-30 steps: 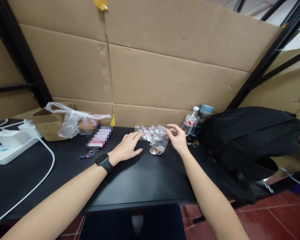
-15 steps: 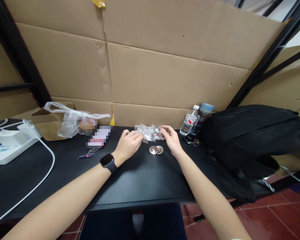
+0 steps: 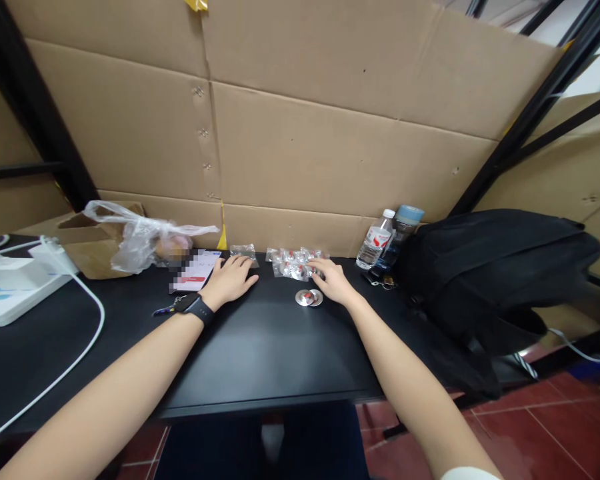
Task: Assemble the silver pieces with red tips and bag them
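My left hand [image 3: 230, 280] lies over the black table with its fingers stretched and spread, holding nothing. Its fingertips touch or overlap a clear plastic bag [image 3: 244, 251]. My right hand [image 3: 334, 283] rests at the right end of a pile of small clear packets [image 3: 294, 264] with silvery and red contents. Its fingers reach over the packets and do not visibly grip one; the fingertips are partly hidden. Just in front of the pile, two round silvery discs [image 3: 306, 298] with a bit of red overlap on the table.
A phone [image 3: 195, 270] and a keyring lie beside my left wrist. Further left are a tied plastic bag [image 3: 145, 240], a cardboard box [image 3: 97, 250] and a white power strip [image 3: 25, 293]. Right stand a water bottle [image 3: 375, 241], a blue-lidded bottle [image 3: 403, 230] and a black backpack [image 3: 500, 273].
My left hand has left the packets, moved left and spread its fingers by a clear bag now apart from the pile. The packets lie flatter; my right hand has lowered onto them.
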`<state>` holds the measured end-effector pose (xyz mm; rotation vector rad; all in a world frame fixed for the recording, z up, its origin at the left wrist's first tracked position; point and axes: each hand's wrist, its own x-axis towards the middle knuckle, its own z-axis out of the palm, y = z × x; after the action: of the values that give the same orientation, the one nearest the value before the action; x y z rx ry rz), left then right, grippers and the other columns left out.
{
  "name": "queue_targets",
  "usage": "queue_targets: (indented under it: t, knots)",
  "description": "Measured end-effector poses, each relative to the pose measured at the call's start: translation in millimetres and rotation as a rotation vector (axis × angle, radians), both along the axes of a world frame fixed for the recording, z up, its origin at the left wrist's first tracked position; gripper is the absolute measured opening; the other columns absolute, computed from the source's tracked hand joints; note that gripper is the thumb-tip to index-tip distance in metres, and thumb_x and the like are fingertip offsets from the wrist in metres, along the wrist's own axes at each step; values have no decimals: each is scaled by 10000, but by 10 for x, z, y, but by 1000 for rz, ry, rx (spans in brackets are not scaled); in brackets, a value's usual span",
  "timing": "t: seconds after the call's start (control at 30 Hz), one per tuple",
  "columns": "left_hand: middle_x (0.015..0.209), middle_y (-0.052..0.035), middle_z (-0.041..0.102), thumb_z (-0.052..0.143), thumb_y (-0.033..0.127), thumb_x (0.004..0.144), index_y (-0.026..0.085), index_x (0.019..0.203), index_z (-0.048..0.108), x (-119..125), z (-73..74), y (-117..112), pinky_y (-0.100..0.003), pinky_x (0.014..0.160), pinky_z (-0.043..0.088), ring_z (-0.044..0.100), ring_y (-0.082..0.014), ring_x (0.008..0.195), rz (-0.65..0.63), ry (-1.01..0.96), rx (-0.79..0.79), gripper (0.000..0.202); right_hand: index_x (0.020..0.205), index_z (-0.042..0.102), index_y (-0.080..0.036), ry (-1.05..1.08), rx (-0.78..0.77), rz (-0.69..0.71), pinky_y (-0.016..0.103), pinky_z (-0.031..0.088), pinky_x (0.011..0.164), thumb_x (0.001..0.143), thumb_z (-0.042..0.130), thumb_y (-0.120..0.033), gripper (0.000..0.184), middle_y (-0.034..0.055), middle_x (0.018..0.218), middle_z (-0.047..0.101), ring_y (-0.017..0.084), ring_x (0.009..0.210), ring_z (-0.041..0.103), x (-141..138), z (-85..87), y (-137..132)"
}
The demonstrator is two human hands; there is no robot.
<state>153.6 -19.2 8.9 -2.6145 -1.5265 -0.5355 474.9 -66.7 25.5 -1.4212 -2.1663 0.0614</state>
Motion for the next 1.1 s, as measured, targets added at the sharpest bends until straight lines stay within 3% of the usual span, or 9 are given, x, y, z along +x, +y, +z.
queue_targets:
  t: [0.1,0.27,0.4,0.5,0.6,0.7,0.83,0.97,1.1]
  knots:
    - [1512,-130,522,404,432,988,239,1345,587,83,50,-85,-547,1135,265,409,-335,1407,-35,-3,51,444,1316,650,-273,-84,-50,18,461,334,1020,998,526,-317,345,107,1411,636,290,1310,534,-91,-10,66]
    - [1464,-106,558,428,372,981,268,1309,608,242,81,-196,-527,1124,272,450,-320,1363,-150,-37,37,389,1170,705,-253,-149,-61,-61,462,295,983,926,650,-476,335,103,1189,734,305,1174,584,-227,1,120]
    - [1348,-108,616,439,359,978,260,1239,637,321,65,-238,-512,1095,303,516,-313,1283,-222,-67,40,343,1118,706,-236,-189,-47,-97,455,261,986,896,699,-355,252,93,1117,749,290,1129,592,-269,-2,116]
    - [1292,-100,634,436,354,985,259,1204,643,335,63,-256,-496,1067,328,544,-300,1240,-250,-82,51,316,1070,722,-242,-158,-33,-81,450,252,988,941,637,-320,173,74,1064,764,271,1089,614,-275,14,107]
    - [1291,-87,634,447,349,986,264,1177,652,334,84,-288,-483,1058,341,546,-293,1238,-270,-100,44,293,1028,741,-230,-91,15,-114,447,262,988,991,548,-293,206,81,1034,771,255,1028,642,-274,60,81]
    - [1335,-84,611,438,352,1001,278,1278,617,358,138,-359,-463,1061,362,539,-285,1249,-322,-138,23,339,1013,757,-231,40,40,-127,425,308,980,991,543,-286,221,83,1060,776,256,1030,655,-269,126,22]
    - [1394,-100,554,438,380,1023,295,1459,491,436,223,-500,-449,1072,384,507,-284,1280,-425,-204,53,447,934,780,-228,235,35,11,333,434,865,949,596,-303,199,59,995,771,214,912,667,-257,217,-107]
    - [1330,-94,594,435,418,1037,298,1349,606,498,229,-601,-449,1053,383,515,-280,1245,-490,-164,40,375,875,799,-212,288,-12,96,292,464,754,919,627,-297,197,41,884,757,178,773,641,-239,294,-236]
    - [1310,-84,623,417,417,1044,305,1314,631,501,170,-610,-431,1020,382,534,-263,1210,-543,-108,-49,361,990,803,-211,323,-107,101,298,479,746,882,656,-290,199,39,872,766,178,747,646,-178,304,-267]
